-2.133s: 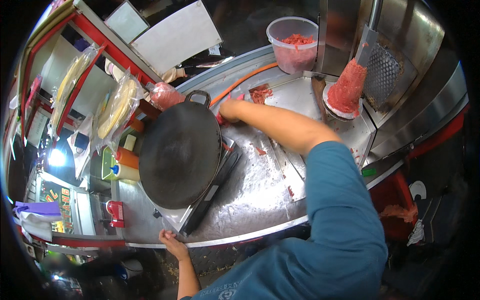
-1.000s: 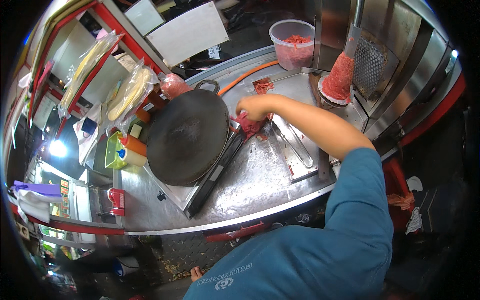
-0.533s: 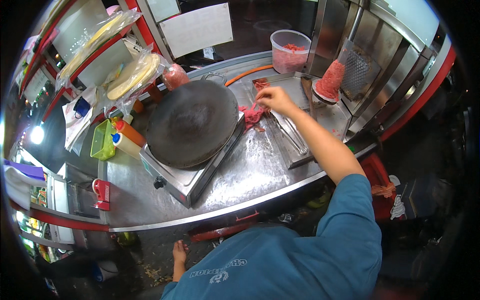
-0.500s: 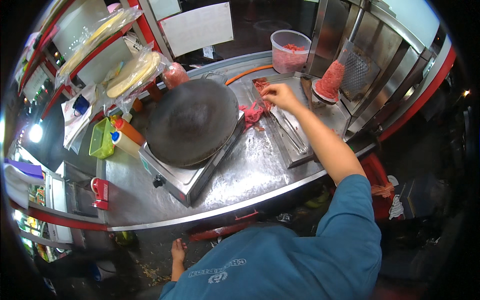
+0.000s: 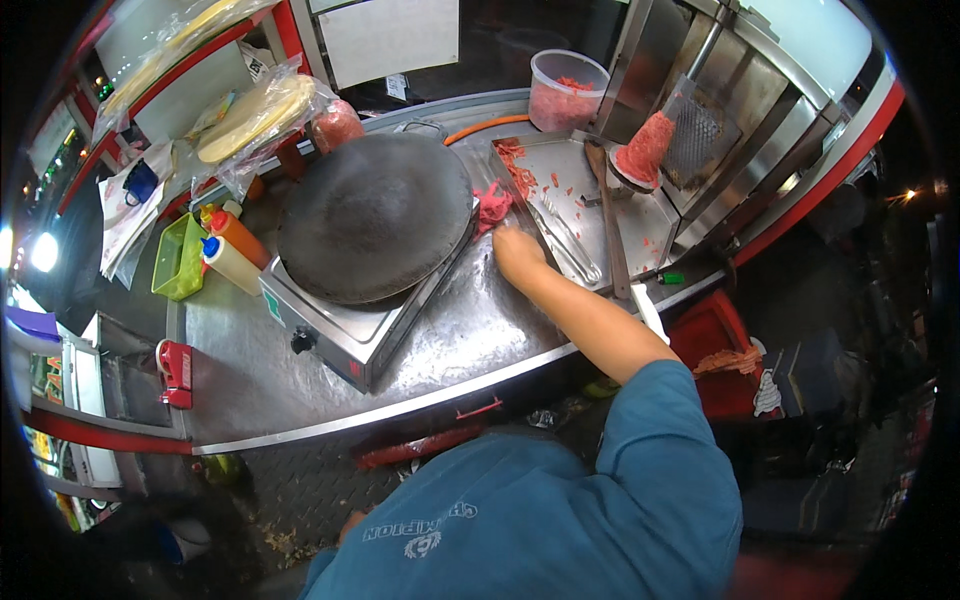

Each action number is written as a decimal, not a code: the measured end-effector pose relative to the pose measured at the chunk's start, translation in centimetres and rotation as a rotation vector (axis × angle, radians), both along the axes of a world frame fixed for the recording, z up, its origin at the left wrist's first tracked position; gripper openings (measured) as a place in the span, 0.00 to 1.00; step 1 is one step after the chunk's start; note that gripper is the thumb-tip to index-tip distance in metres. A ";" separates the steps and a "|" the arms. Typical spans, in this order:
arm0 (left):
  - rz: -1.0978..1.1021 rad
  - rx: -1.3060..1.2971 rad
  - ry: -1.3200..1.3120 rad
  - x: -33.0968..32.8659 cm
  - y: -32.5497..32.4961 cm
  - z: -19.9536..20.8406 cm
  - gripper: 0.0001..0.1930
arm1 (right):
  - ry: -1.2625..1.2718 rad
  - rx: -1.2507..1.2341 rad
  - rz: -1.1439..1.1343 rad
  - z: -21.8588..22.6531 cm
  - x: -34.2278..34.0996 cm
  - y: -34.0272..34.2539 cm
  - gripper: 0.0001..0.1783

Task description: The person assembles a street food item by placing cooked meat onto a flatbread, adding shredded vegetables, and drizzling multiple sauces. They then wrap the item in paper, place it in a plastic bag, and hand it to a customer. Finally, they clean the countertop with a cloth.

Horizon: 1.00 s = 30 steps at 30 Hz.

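Note:
My right hand (image 5: 517,252) is low over the steel counter, just below a crumpled pink-red cloth (image 5: 492,207) and beside the left edge of a metal tray (image 5: 556,160). Its fingers are turned away and hidden, so I cannot tell whether it touches the cloth. In the tray lie shredded reddish meat (image 5: 515,165), metal tongs (image 5: 568,240) and a long wooden paddle (image 5: 608,215). A round black griddle plate (image 5: 375,215) sits on a steel burner (image 5: 325,335) to the left. Only a sliver of my left hand (image 5: 350,523) shows beside my shirt.
A cone of meat (image 5: 645,152) stands on a vertical spit before a grill. Behind the tray is a clear tub (image 5: 568,105) of meat. Squeeze bottles (image 5: 235,262), a green basket (image 5: 180,262) and bagged flatbreads (image 5: 258,115) are at left. An orange hose (image 5: 485,128) runs behind the griddle.
My right hand has left the shredded meat in the tray and moved down and left toward the cloth. My left hand has mostly slipped behind my shirt. The view has shifted slightly.

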State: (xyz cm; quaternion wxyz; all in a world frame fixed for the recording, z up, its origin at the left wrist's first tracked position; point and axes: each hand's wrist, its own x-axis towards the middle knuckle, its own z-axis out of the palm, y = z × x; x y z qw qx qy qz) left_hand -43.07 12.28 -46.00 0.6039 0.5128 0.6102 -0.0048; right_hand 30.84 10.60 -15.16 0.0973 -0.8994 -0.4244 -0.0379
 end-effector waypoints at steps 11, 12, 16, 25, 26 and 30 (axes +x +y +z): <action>0.020 -0.003 0.070 3.7 1.2 1.2 0.12 | -0.286 0.376 0.097 11.8 8.5 -2.5 0.17; -0.024 -0.021 0.108 4.0 1.2 1.3 0.13 | -0.112 0.314 0.258 10.5 9.0 -0.9 0.21; -0.062 -0.006 0.096 5.4 1.3 2.6 0.14 | -0.012 -0.040 0.501 6.6 5.5 3.7 0.25; 0.159 0.041 -0.068 4.4 -3.1 2.4 0.17 | -0.048 -0.367 0.402 10.0 3.1 -0.7 0.08; 0.169 0.009 -0.020 4.1 -4.2 2.8 0.18 | -0.051 -0.348 0.332 12.1 2.2 -0.8 0.08; 0.176 -0.034 -0.175 1.0 -6.3 2.4 0.18 | -0.271 -0.046 0.305 10.9 5.5 1.1 0.10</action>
